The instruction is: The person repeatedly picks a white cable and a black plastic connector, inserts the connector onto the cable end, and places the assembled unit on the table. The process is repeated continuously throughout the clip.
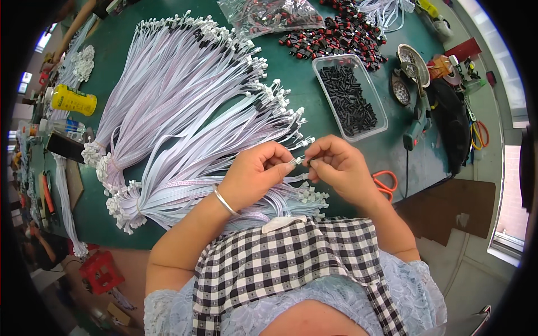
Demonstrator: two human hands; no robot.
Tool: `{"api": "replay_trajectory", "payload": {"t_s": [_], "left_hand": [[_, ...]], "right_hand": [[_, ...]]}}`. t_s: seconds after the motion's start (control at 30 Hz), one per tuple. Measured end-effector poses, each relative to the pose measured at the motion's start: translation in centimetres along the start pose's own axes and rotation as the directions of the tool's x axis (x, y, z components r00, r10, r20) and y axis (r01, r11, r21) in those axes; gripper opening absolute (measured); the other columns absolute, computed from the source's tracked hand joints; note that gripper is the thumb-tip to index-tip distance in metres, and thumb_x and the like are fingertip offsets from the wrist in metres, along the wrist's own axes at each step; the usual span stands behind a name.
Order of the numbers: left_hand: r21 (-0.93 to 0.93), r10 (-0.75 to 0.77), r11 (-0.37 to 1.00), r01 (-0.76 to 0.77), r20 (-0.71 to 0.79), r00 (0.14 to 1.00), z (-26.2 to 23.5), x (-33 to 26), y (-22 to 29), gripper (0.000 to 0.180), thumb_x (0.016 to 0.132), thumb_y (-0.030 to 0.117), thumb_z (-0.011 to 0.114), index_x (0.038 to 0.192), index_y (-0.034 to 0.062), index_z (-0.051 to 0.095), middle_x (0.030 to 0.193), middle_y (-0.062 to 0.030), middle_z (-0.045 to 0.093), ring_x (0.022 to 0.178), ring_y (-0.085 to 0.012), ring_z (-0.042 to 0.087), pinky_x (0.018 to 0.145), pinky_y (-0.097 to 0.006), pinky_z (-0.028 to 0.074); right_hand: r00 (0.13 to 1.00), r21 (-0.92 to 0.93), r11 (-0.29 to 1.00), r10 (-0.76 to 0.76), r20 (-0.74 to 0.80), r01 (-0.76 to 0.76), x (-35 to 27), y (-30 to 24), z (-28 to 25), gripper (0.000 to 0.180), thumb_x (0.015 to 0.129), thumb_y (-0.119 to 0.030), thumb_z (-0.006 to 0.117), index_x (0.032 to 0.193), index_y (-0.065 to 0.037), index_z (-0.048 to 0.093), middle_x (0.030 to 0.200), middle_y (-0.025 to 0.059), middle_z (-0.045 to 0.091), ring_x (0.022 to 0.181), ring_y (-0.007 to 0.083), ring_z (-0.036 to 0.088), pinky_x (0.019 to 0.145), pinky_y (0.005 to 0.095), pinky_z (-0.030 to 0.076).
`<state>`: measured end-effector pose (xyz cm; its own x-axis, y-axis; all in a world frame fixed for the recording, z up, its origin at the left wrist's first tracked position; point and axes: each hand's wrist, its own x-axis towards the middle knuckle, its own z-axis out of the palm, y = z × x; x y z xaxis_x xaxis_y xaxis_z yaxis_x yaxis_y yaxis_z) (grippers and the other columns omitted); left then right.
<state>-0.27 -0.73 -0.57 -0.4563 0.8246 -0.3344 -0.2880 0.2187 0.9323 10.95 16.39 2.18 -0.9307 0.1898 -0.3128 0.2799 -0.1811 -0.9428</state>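
Both hands meet in front of my chest, over the near edge of the green table. My left hand [255, 175] pinches a white connector [297, 161] on the end of a flat cable between thumb and fingers. Close beside it, my right hand [341, 168] is closed with thumb against fingertips; what sits in that pinch is too small to make out. Large fanned bundles of pale flat cables [162, 101] with white end connectors lie left of and under my left arm. Beyond my right hand stands a clear plastic tub [365, 133] of short black tubes [348, 96].
Orange-handled scissors [394, 182] lie right of my right hand. Farther right is a teal-handled corded tool [416, 126] by metal dishes [400, 89]. Red-and-black parts [347, 38] and a plastic bag [269, 17] lie at the back. A yellow bottle [73, 100] stands left; another person's arm [73, 28] shows far left.
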Motion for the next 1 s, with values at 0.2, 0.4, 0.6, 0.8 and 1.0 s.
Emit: {"api": "replay_trajectory", "payload": {"t_s": [0.2,0.4,0.6,0.8,1.0], "left_hand": [[0.062,0.018,0.998,-0.017,-0.010,1.000,0.2,0.0,0.1,0.012,0.086,0.008,0.063,0.096,0.0019,0.059,0.080,-0.0003,0.060,0.066,-0.0055,0.055,0.061,-0.020,0.047],[0.062,0.035,0.998,-0.032,-0.038,0.999,0.3,-0.1,0.0,0.012,0.086,0.009,0.063,0.095,0.0014,0.059,0.080,0.0000,0.060,0.066,-0.0053,0.055,0.060,-0.020,0.046],[0.112,0.070,0.991,-0.067,-0.018,0.997,0.0,0.2,-0.3,0.010,0.087,0.009,0.060,0.094,0.0023,0.057,0.080,0.0021,0.057,0.066,-0.0040,0.050,0.059,-0.019,0.043],[0.062,0.104,0.993,-0.104,0.006,0.995,-0.2,0.6,-0.7,0.011,0.088,0.010,0.060,0.096,0.0029,0.056,0.084,0.0008,0.057,0.069,-0.0048,0.051,0.062,-0.019,0.044],[0.068,0.142,0.987,-0.142,0.008,0.990,-0.2,0.6,-0.5,0.011,0.088,0.009,0.060,0.096,0.0023,0.057,0.084,0.0008,0.057,0.070,-0.0054,0.051,0.063,-0.019,0.044]], "right_hand": [[0.999,0.134,0.990,-0.049,-0.023,0.051,0.1,-0.4,0.1,0.014,0.088,0.002,0.053,0.102,0.002,0.056,0.092,0.0076,0.062,0.079,0.0128,0.063,0.071,0.0255,0.053],[0.999,0.136,0.991,0.017,-0.036,-0.012,0.4,0.6,0.9,0.014,0.087,0.005,0.051,0.099,0.004,0.057,0.091,0.0089,0.062,0.081,0.0140,0.063,0.073,0.0266,0.053],[0.998,0.169,0.985,-0.020,-0.067,0.031,0.4,1.6,0.1,0.014,0.087,0.005,0.052,0.100,0.005,0.057,0.093,0.0116,0.063,0.082,0.0179,0.064,0.074,0.0291,0.054],[0.997,0.336,0.939,-0.061,-0.051,0.074,1.0,2.2,0.1,0.018,0.091,-0.005,0.055,0.107,0.005,0.058,0.090,0.0111,0.063,0.077,0.0164,0.064,0.070,0.0266,0.054],[0.997,0.233,0.970,-0.060,-0.052,0.071,1.2,2.0,0.2,0.019,0.091,-0.011,0.057,0.104,0.001,0.062,0.080,0.0031,0.061,0.066,0.0080,0.056,0.059,0.0204,0.046]]}}
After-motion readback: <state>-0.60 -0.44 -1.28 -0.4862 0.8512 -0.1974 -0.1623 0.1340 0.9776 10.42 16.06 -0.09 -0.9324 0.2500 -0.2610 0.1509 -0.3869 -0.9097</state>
